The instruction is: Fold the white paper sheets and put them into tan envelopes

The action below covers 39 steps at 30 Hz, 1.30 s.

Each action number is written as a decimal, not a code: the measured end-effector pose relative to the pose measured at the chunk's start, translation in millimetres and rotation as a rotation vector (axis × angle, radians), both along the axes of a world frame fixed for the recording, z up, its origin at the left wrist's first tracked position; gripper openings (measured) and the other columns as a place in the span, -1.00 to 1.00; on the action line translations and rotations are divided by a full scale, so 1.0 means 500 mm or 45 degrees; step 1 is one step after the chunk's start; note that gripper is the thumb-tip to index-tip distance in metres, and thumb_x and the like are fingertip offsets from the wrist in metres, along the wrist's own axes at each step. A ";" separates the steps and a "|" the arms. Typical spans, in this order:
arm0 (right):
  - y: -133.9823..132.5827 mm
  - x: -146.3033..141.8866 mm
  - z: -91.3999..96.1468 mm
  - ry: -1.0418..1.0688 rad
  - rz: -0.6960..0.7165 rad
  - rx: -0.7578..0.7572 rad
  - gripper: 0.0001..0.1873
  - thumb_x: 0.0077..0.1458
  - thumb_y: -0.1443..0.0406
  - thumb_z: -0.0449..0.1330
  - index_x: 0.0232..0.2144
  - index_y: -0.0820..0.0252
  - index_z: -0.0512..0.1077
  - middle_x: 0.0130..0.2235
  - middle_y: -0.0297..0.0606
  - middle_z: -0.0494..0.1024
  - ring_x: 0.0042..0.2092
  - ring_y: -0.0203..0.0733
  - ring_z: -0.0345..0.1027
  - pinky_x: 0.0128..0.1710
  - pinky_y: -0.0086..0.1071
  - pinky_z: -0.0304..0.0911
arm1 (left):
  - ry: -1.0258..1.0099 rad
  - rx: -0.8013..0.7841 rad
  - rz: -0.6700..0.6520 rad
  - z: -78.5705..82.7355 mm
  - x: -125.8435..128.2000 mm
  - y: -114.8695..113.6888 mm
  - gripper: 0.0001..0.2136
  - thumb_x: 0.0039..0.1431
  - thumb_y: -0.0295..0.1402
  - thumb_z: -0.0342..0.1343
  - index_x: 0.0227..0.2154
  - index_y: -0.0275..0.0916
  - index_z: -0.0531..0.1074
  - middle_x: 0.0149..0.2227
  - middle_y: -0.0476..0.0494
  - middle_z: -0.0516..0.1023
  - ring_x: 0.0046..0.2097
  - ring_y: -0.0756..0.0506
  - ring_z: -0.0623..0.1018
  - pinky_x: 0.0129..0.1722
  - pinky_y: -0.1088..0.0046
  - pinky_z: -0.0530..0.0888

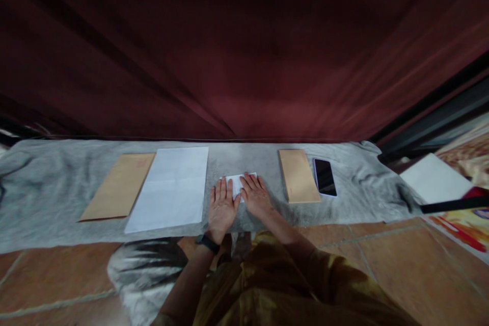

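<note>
Left hand [222,209] and right hand [255,197] lie flat, gripping nothing, on a small white paper [236,182], seemingly already folded, amid the grey fabric cloth [244,154]; toward its left edge, large white rectangular paper [171,188] lies unfolded.

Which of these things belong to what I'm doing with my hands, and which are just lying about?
Likely part of it:
Small white paper, under left hand and right hand
Large white rectangular paper
Flat brown rectangular envelope
Tan rectangular stack, apparently envelopes
Grey cloth, as work surface

Probably just lying about:
Black-screened rectangular phone, untouched
White flat panel, far right
</note>
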State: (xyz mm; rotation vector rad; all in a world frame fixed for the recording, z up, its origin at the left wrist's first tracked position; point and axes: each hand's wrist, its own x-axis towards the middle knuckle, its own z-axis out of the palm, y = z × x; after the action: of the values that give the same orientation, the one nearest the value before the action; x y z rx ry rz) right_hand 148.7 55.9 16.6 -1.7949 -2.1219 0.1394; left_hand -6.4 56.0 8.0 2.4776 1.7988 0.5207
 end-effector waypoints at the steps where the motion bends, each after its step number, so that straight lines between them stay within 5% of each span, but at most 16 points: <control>1: 0.002 0.002 -0.002 -0.005 -0.013 0.000 -0.51 0.42 0.21 0.00 0.32 0.18 0.29 0.39 -0.14 0.24 0.40 -0.02 0.08 0.41 -0.02 -0.09 | -0.003 0.000 0.002 0.000 0.000 0.000 -0.42 0.42 -0.16 -0.17 0.38 -0.37 0.13 0.44 -0.42 0.09 0.48 -0.31 0.04 0.39 -0.09 0.11; 18: -0.039 0.078 -0.024 -0.097 -0.095 0.003 -0.43 0.43 0.20 -0.03 0.39 0.26 0.16 0.42 -0.13 0.15 0.41 0.01 0.04 0.41 -0.02 -0.10 | -0.047 0.002 0.019 0.007 0.000 0.000 -0.18 0.34 0.14 -0.17 0.38 -0.51 0.09 0.42 -0.53 0.10 0.44 -0.39 0.13 0.39 -0.08 0.11; 39: -0.043 0.090 -0.021 0.020 -0.075 0.017 -0.47 0.43 0.29 -0.10 0.37 0.30 0.19 0.38 -0.07 0.25 0.41 -0.01 0.06 0.41 0.00 -0.03 | -0.130 0.070 0.001 -0.005 0.003 0.001 -0.26 0.38 0.03 -0.12 0.40 -0.48 0.06 0.41 -0.55 0.12 0.44 -0.40 0.13 0.37 -0.11 0.14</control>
State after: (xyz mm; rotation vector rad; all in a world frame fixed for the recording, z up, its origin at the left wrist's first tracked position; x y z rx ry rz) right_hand 193.8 34.1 6.0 -1.8408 -2.0519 0.1230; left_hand -5.0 56.5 5.7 2.4358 1.7713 0.6928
